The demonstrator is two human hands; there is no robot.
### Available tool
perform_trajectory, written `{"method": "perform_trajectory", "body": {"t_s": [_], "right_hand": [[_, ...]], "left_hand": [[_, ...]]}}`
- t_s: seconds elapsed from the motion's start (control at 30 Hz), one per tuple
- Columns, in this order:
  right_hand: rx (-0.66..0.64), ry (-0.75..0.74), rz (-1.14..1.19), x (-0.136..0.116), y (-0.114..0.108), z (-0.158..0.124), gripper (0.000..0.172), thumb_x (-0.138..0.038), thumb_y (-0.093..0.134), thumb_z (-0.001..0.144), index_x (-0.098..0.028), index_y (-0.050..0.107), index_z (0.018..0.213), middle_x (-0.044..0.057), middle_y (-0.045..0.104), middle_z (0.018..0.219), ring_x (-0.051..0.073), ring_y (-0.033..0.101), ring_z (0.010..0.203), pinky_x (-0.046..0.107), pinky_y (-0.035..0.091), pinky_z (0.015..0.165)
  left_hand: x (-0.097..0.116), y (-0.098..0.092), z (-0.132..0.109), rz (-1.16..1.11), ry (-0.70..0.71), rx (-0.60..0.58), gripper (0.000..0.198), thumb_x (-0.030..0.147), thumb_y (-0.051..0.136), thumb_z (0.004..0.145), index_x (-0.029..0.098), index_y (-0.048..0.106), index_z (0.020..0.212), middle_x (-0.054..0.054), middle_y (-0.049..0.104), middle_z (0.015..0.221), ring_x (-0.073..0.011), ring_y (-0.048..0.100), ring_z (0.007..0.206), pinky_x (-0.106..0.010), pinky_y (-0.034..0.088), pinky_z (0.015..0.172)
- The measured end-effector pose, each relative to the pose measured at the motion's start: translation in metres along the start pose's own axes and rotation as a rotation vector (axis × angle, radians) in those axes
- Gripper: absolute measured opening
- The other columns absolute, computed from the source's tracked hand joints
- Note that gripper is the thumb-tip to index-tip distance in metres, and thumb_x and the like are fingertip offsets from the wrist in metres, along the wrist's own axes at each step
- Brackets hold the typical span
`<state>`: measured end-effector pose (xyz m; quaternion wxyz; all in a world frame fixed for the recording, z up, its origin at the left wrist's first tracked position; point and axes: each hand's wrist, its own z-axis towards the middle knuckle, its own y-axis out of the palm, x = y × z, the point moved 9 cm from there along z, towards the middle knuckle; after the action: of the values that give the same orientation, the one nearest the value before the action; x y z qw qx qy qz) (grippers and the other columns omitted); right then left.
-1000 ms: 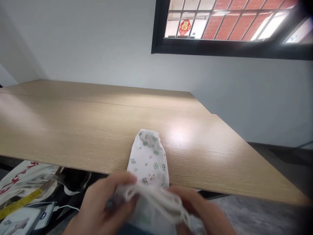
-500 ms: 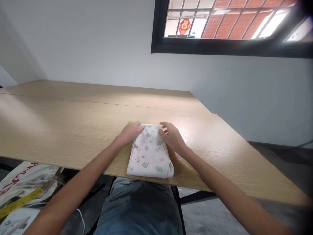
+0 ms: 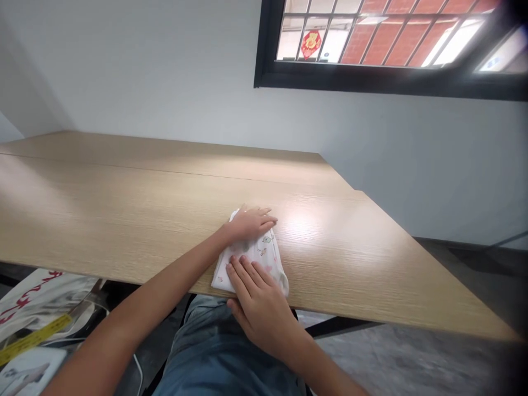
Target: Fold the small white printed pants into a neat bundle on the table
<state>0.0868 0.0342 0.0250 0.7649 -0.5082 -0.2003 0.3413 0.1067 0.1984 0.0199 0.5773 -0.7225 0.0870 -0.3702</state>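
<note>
Okay, on my feed the pale wood-grain surface (image 3: pixel 124 192) carries a white animal-print cloth bundle (image 3: pixel 260 257), already folded narrow, near its edge; the left grip (image 3: pixel 249 224) and right grip (image 3: pixel 258 308) lie open, pressing flat on it.

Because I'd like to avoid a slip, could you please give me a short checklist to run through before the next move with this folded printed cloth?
1. White printed cloth lies folded on the wooden table: ok.
2. Left hand rests on the cloth's far part: ok.
3. Right hand rests on its near part: ok.
4. Cloth sits well back from the table's near edge: not ok, it lies right beside it.
5. Far edges line up: cannot tell, the left hand covers them.
</note>
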Motion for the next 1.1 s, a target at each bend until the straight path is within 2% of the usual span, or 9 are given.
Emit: {"method": "perform_trajectory", "body": {"t_s": [0.1, 0.2, 0.5, 0.63, 0.73, 0.87, 0.93, 1.03, 1.1], "right_hand": [[0.064, 0.026, -0.041, -0.01, -0.004, -0.009, 0.047, -0.024, 0.034, 0.088, -0.004, 0.045, 0.129, 0.012, 0.033, 0.137, 0.026, 0.031, 0.126, 0.04, 0.034, 0.102], [0.132, 0.055, -0.072, -0.017, -0.007, -0.016, 0.047, -0.021, 0.036, 0.085, -0.003, 0.046, 0.128, 0.012, 0.032, 0.137, 0.026, 0.032, 0.126, 0.039, 0.038, 0.1], [0.225, 0.096, -0.098, -0.021, -0.006, -0.019, 0.051, -0.02, 0.042, 0.078, -0.002, 0.047, 0.126, 0.012, 0.032, 0.137, 0.027, 0.031, 0.127, 0.04, 0.04, 0.098], [0.239, 0.095, -0.115, -0.021, 0.0, -0.02, 0.051, -0.017, 0.04, 0.079, -0.003, 0.047, 0.127, 0.011, 0.032, 0.137, 0.026, 0.03, 0.127, 0.04, 0.038, 0.099], [0.235, 0.105, -0.113, -0.023, -0.001, -0.021, 0.05, -0.017, 0.04, 0.079, -0.003, 0.046, 0.127, 0.011, 0.033, 0.137, 0.026, 0.031, 0.127, 0.04, 0.039, 0.098], [0.167, 0.065, 0.046, -0.021, -0.023, -0.018, 0.044, -0.019, 0.041, 0.083, -0.007, 0.048, 0.124, 0.007, 0.042, 0.132, 0.021, 0.037, 0.123, 0.036, 0.038, 0.1], [0.172, 0.046, 0.142, -0.01, -0.043, -0.014, 0.038, -0.018, 0.042, 0.084, -0.01, 0.052, 0.119, 0.005, 0.05, 0.124, 0.017, 0.042, 0.119, 0.035, 0.034, 0.103], [0.205, 0.011, 0.176, 0.02, -0.064, -0.006, 0.029, -0.018, 0.044, 0.085, -0.013, 0.055, 0.111, 0.004, 0.056, 0.115, 0.017, 0.046, 0.114, 0.039, 0.03, 0.105], [0.145, -0.011, 0.179, 0.042, -0.06, -0.001, 0.028, -0.024, 0.046, 0.086, -0.014, 0.056, 0.109, 0.004, 0.057, 0.112, 0.019, 0.047, 0.112, 0.041, 0.033, 0.102]], "left_hand": [[-0.01, 0.0, 0.021, -0.043, -0.046, -0.091, 0.047, 0.049, 0.026, 0.087, 0.027, 0.037, 0.126, -0.003, 0.022, 0.137, -0.0225, 0.015, 0.13, -0.057, 0.007, 0.113], [-0.022, 0.002, 0.034, -0.053, -0.096, -0.116, 0.056, 0.052, 0.039, 0.084, 0.023, 0.029, 0.13, -0.006, 0.012, 0.139, -0.0255, 0.004, 0.132, -0.057, 0.001, 0.113], [-0.047, 0.004, 0.049, -0.027, -0.252, -0.063, 0.064, 0.051, 0.05, 0.08, 0.023, 0.024, 0.132, -0.006, 0.003, 0.14, -0.0292, -0.004, 0.131, -0.059, -0.001, 0.112], [-0.052, 0.0, 0.052, -0.018, -0.289, -0.019, 0.064, 0.053, 0.05, 0.08, 0.022, 0.027, 0.131, -0.008, 0.01, 0.139, -0.0291, 0.001, 0.131, -0.059, 0.002, 0.113], [-0.044, -0.011, 0.051, 0.005, -0.261, 0.052, 0.057, 0.052, 0.049, 0.081, 0.019, 0.035, 0.126, -0.009, 0.02, 0.135, -0.0276, 0.01, 0.13, -0.058, 0.006, 0.113], [-0.014, -0.041, 0.023, 0.058, -0.175, 0.252, 0.044, 0.044, 0.033, 0.087, 0.018, 0.039, 0.122, -0.008, 0.024, 0.135, -0.0227, 0.011, 0.131, -0.055, -0.001, 0.114], [0.003, -0.051, -0.005, 0.054, -0.114, 0.313, 0.044, 0.042, 0.02, 0.089, 0.023, 0.036, 0.125, -0.003, 0.024, 0.136, -0.0179, 0.016, 0.13, -0.048, 0.006, 0.116], [0.015, -0.043, -0.052, 0.018, -0.02, 0.237, 0.048, 0.052, 0.016, 0.086, 0.031, 0.042, 0.121, 0.003, 0.043, 0.123, -0.0131, 0.04, 0.115, -0.032, 0.033, 0.106], [0.013, -0.03, -0.08, 0.014, 0.024, 0.152, 0.05, 0.06, 0.023, 0.084, 0.031, 0.05, 0.114, 0.003, 0.049, 0.116, -0.0145, 0.045, 0.109, -0.031, 0.036, 0.101]]}}
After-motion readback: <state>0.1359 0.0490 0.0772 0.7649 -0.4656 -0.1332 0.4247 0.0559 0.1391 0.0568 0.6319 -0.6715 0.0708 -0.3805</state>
